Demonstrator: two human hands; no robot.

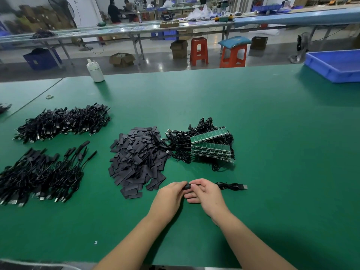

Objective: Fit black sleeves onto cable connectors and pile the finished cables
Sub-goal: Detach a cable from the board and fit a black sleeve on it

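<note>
My left hand (171, 193) and my right hand (204, 193) meet near the table's front, both pinching a black sleeve (187, 186) on one end of a cable (230, 186). The cable trails right on the green mat and ends in a USB plug (243, 187). A heap of loose black sleeves (136, 160) lies just beyond my left hand. Unsleeved cables with green circuit boards (210, 148) lie behind my right hand. Two piles of black cables lie at the left, one near (39, 178) and one far (64, 122).
A white bottle (95, 71) stands at the table's far edge. A blue tray (335, 65) sits at the far right corner. A small ring (49, 96) lies at the left. Stools, boxes and other workbenches with people are beyond.
</note>
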